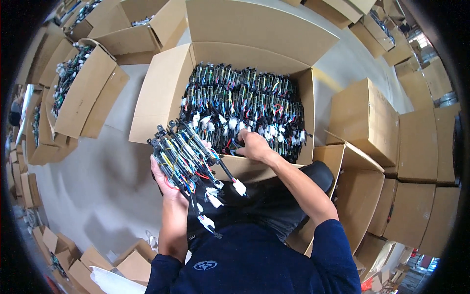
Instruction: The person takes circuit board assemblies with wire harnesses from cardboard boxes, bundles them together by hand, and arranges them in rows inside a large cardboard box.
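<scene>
My left hand (166, 182) grips a bundle of wire harnesses (183, 157), black connector blocks with coloured wires and white plugs dangling toward my lap. The bundle is held just at the near left corner of a large open cardboard box (161, 88). That box is packed with many more wire harnesses (245, 105) in rows. My right hand (250, 145) reaches over the box's near wall, fingers curled into the harnesses at the front edge; what it grasps is partly hidden.
More open cardboard boxes with harnesses (73, 73) stand at the left and top left. Closed cartons (364, 120) are stacked at the right, one open box (360, 191) by my right knee. Grey concrete floor (98, 186) lies at the left.
</scene>
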A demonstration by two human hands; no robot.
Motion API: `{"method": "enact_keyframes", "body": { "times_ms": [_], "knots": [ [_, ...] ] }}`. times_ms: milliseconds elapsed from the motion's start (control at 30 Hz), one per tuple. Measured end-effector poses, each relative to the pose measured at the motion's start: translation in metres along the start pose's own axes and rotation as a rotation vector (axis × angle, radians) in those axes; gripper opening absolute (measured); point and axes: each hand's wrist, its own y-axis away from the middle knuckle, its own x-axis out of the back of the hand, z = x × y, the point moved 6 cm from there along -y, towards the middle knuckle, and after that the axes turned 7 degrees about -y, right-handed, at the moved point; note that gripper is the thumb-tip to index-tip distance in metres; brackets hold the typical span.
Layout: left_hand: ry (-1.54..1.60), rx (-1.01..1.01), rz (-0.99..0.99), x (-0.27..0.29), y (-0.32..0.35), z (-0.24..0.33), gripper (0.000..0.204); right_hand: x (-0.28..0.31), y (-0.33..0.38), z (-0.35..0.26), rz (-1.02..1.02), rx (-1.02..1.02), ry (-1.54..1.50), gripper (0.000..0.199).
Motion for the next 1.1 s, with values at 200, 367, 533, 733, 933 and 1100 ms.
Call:
{"method": "enact_keyframes", "body": {
  "times_ms": [200, 367, 533, 733, 933, 1100],
  "knots": [
    [0.168, -0.012, -0.157, -0.032, 0.012, 0.007, 0.081, 0.112, 0.049, -0.038, 0.192, 0.091, -0.586, 0.036],
    [0.483, 0.182, -0.157, -0.052, -0.008, -0.025, 0.092, 0.147, 0.092, -0.082, 0.706, 0.482, -0.95, 0.045],
    [0.432, 0.074, -0.032, -0.006, -0.02, -0.07, 0.072, 0.116, 0.134, -0.144, 0.888, 0.849, -0.372, 0.03],
    [0.333, -0.276, -0.004, 0.005, -0.022, -0.062, 0.071, 0.112, 0.142, -0.158, 0.523, 1.058, -0.154, 0.027],
    [0.384, 0.02, -0.101, 0.01, -0.023, -0.046, 0.073, 0.119, 0.12, -0.145, 0.002, 0.69, -0.524, 0.031],
    [0.134, 0.104, 0.101, -0.022, 0.003, -0.017, 0.074, 0.081, 0.111, -0.134, -0.059, 0.321, -0.971, 0.055]
  ]
}}
